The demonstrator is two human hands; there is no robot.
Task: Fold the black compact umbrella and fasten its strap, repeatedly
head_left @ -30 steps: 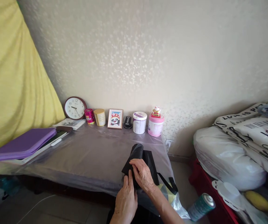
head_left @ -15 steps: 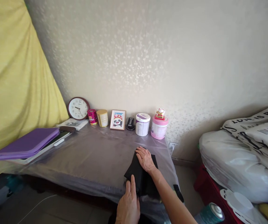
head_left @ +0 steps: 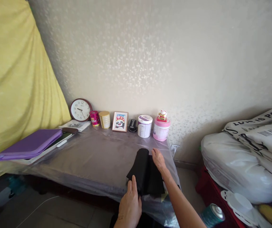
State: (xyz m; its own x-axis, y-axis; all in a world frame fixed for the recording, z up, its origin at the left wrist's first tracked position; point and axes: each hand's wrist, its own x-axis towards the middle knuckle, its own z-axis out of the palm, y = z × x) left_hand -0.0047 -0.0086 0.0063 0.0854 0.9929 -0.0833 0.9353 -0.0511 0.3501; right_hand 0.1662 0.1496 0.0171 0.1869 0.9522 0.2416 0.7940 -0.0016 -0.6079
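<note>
A folded black cloth (head_left: 141,167) lies at the near right of the table, with a rounded fold on its left part and a flatter panel on its right. At the near left edge of the cloth, my left hand (head_left: 129,204) rests with index and middle fingers stretched out against it and the thumb apart. My right hand (head_left: 159,160) is at the far right corner of the flatter panel, its fingers curled in and closed there; the fingertips are partly hidden. The table (head_left: 95,158) wears a clear plastic cover.
Along the wall stand a clock (head_left: 81,110), small tins, a framed panda picture (head_left: 120,121), a black device (head_left: 132,125), a white tub (head_left: 145,126) and a pink tub (head_left: 161,132) topped by a cat figurine (head_left: 162,116). Purple folder (head_left: 33,144) left; spray can (head_left: 213,215) and white bags (head_left: 240,167) right.
My right hand has moved off the top of the black cloth to its far right corner, and its fingers have curled. The rounded fold now shows fully. My left hand has barely moved.
</note>
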